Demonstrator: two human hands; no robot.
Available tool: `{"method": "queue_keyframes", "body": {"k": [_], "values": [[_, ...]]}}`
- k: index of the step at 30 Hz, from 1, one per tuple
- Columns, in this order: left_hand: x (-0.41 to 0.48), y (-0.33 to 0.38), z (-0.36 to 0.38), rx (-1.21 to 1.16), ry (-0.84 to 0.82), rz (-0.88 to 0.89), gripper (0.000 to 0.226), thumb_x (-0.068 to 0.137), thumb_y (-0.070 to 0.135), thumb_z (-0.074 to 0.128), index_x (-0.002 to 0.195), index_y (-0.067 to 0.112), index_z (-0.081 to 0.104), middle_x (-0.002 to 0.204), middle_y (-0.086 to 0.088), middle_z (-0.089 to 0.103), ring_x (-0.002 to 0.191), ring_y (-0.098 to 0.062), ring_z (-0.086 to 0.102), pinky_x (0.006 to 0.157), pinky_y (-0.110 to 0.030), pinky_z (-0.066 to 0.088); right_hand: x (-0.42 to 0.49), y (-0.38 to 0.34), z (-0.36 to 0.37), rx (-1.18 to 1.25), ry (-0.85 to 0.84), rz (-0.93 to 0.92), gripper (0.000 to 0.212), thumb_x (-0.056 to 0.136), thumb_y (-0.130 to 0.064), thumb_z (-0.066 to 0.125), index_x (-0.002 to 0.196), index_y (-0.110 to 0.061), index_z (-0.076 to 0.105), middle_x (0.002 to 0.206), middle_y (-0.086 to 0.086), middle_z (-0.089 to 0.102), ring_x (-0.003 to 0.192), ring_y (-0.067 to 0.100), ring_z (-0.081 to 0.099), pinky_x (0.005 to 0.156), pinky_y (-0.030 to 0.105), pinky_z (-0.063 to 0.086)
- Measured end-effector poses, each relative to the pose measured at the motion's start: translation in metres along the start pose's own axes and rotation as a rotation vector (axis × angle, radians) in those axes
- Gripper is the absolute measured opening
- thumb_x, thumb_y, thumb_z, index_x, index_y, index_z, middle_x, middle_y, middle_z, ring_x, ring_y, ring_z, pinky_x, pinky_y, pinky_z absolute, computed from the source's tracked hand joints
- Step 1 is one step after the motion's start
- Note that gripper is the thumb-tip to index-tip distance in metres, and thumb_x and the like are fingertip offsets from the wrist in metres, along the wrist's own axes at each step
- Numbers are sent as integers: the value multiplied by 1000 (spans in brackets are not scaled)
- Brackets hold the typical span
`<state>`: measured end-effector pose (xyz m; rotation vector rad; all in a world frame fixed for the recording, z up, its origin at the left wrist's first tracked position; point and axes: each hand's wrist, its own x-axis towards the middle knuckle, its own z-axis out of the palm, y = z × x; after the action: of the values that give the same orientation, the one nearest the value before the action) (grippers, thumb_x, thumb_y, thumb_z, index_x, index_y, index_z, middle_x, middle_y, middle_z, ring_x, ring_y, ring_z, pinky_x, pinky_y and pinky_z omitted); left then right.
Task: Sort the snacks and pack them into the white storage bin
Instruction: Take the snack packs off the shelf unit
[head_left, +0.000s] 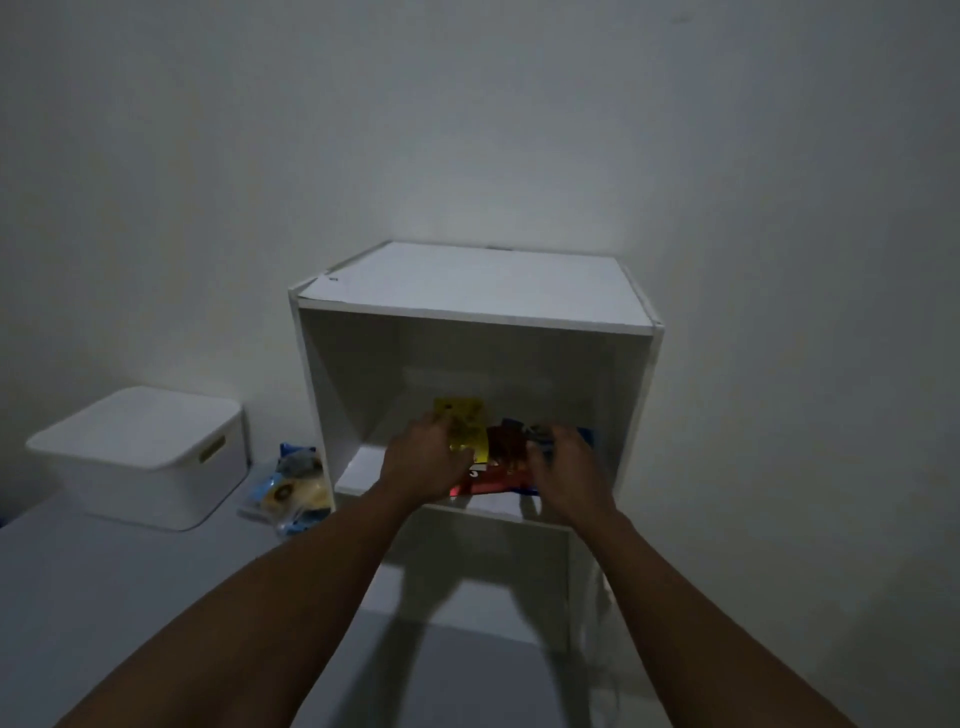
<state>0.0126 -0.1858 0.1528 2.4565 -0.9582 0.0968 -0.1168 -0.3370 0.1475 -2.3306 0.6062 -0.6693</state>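
Both my hands reach into a white open-front cabinet (470, 291). My left hand (423, 460) grips a yellow snack packet (462, 423) that stands upright on the shelf. My right hand (569, 470) has its fingers curled over a dark red and blue pile of snack packets (506, 441); a red packet (485, 483) lies at the shelf's front edge between my hands. The white storage bin (140, 457) stands to the left with its lid on. Several more snack packets (293, 488) lie between the bin and the cabinet.
The bin and loose packets rest on a pale grey surface (130, 582) at lower left. A plain wall stands close behind the cabinet. A lower compartment (483, 577) of the cabinet opens below the shelf. The room is dim.
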Motion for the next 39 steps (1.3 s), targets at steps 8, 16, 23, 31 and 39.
{"method": "queue_keyframes", "body": {"k": [8, 16, 23, 31, 39], "values": [[52, -21, 40, 49, -89, -12, 62, 71, 74, 51, 95, 18, 64, 104, -9, 65, 98, -33, 59, 81, -39, 49, 27, 13, 71, -269, 44, 229, 41, 96, -43, 48, 120, -10, 58, 120, 16, 58, 117, 35, 52, 99, 48, 43], [76, -51, 45, 39, -159, -7, 40, 81, 56, 56, 68, 18, 58, 82, -3, 67, 82, -24, 66, 72, -29, 52, 37, 5, 95, -494, 8, 437, 39, 91, -31, 58, 127, -17, 53, 128, 10, 57, 129, 31, 43, 113, 63, 17], [83, -53, 41, 97, -321, -28, 65, 82, 82, 34, 81, 21, 58, 92, -3, 63, 86, -19, 57, 87, -34, 46, 50, 5, 80, -66, 144, 265, 35, 88, 2, 52, 119, -10, 63, 105, 10, 70, 92, 20, 66, 82, 36, 55], [85, -46, 36, 100, -336, -70, 53, 89, 68, 41, 72, 21, 58, 89, -3, 63, 90, -20, 60, 88, -35, 45, 61, 21, 41, -85, 198, 276, 50, 93, -7, 61, 141, -10, 49, 137, 15, 57, 121, 29, 58, 93, 25, 43], [74, -58, 47, -9, -227, -92, 54, 81, 70, 41, 69, 20, 56, 78, 0, 61, 78, -21, 57, 85, -37, 48, 54, 18, 61, -402, 66, 385, 40, 94, -40, 57, 122, -12, 59, 127, 15, 60, 114, 32, 58, 96, 45, 51]]}}
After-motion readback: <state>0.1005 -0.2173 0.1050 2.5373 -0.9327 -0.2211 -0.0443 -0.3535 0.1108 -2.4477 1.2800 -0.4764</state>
